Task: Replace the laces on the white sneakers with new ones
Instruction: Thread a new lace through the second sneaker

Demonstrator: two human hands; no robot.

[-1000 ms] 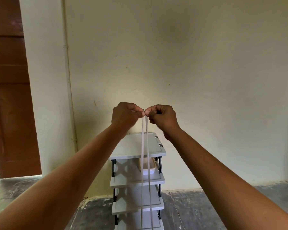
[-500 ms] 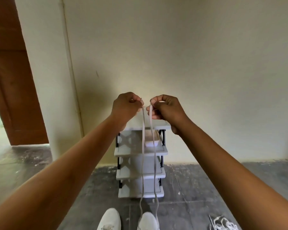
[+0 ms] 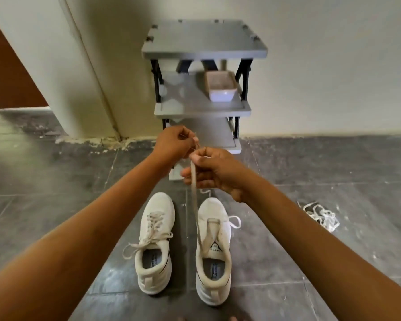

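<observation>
I pinch the new lace (image 3: 194,195) with both hands, left hand (image 3: 175,142) and right hand (image 3: 214,170) curled round it, above the right sneaker (image 3: 214,249). If my ends sit uneven, one side may run short while threading.

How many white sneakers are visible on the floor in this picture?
2. The left sneaker stands on the grey floor, fully laced. The right sneaker stands beside it, apart, with a lace through its lowest eyelets only. No other sneaker seems hidden.
</observation>
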